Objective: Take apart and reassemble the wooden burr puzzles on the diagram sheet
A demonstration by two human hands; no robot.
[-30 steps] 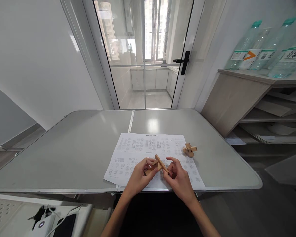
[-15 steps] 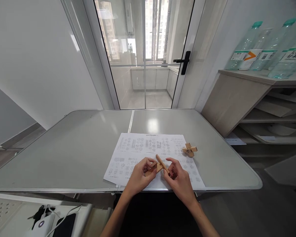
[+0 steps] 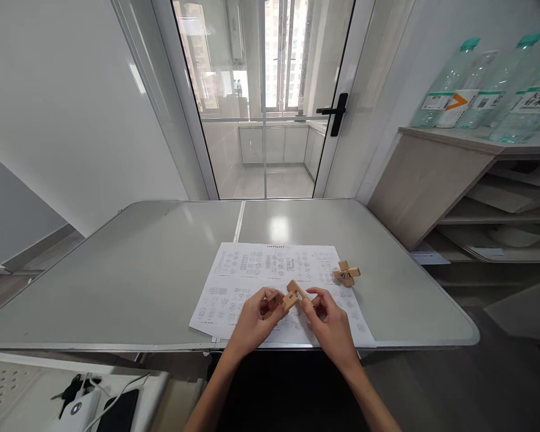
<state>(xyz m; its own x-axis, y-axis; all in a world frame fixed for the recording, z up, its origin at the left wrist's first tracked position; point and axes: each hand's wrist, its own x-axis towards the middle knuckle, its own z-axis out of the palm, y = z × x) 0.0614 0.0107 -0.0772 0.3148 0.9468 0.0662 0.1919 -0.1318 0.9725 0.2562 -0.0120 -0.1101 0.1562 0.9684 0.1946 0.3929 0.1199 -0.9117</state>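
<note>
Low over a printed sheet (image 3: 234, 282), my left hand (image 3: 258, 313) pinches wooden puzzle pieces (image 3: 290, 299), one of them marked with a dark "2". My right hand (image 3: 324, 313) is closed on another wooden piece (image 3: 295, 288), which slants from upper left down to its fingers. The ends of the two hands' pieces meet or overlap between the hands; whether they interlock I cannot tell. At the sheet's right edge lies a small cross-shaped group of wooden pieces (image 3: 346, 273) with dark marks.
The grey table (image 3: 117, 276) has a raised metal edge. At the lower left, a side surface (image 3: 155, 390) holds a phone (image 3: 118, 411), a white device (image 3: 78, 413), keys and a cable. Plastic bottles (image 3: 483, 90) stand on a shelf unit (image 3: 436, 180) at the right.
The right hand's piece has turned, showing a wider face and a notch. The left hand's pieces have tilted, so the "2" faces up more clearly. The cross-shaped group has not moved.
</note>
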